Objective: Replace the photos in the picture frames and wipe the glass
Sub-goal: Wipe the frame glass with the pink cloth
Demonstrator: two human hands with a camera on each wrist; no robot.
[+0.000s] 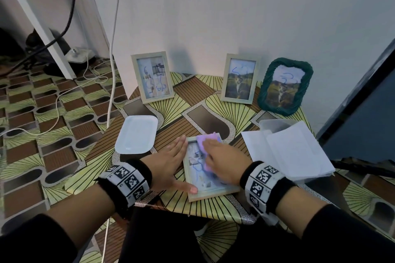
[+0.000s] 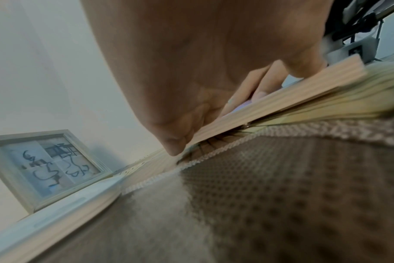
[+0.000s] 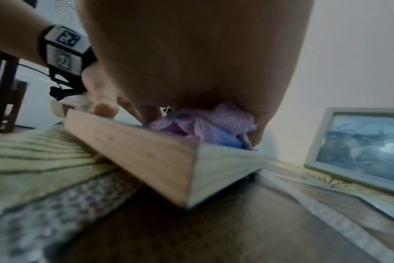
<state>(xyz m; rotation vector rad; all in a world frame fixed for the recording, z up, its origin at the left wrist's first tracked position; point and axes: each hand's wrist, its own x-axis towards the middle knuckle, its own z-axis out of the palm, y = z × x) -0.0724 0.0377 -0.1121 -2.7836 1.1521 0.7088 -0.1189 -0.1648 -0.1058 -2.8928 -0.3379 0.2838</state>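
Step in hand, by the look: wiping glass of flat frame (image 1: 210,193) on desk (image 1: 196,96).

Right hand (image 1: 224,161) fingers (image 1: 210,144) flat, pressing lilac cloth (image 1: 206,140); nothing gripped.

Left hand (image 1: 171,163) fingers (image 1: 180,142) straight along frame's left edge, thumb on near rail, bracing.

Blue scribble (image 1: 197,165) left of right fingers, unwiped. Sweep toward it, keep pressure even, keep brace firm against sliding.

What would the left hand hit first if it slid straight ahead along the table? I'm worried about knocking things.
Probably nothing near: the left hand points toward bare patterned tablecloth; depth is unclear.
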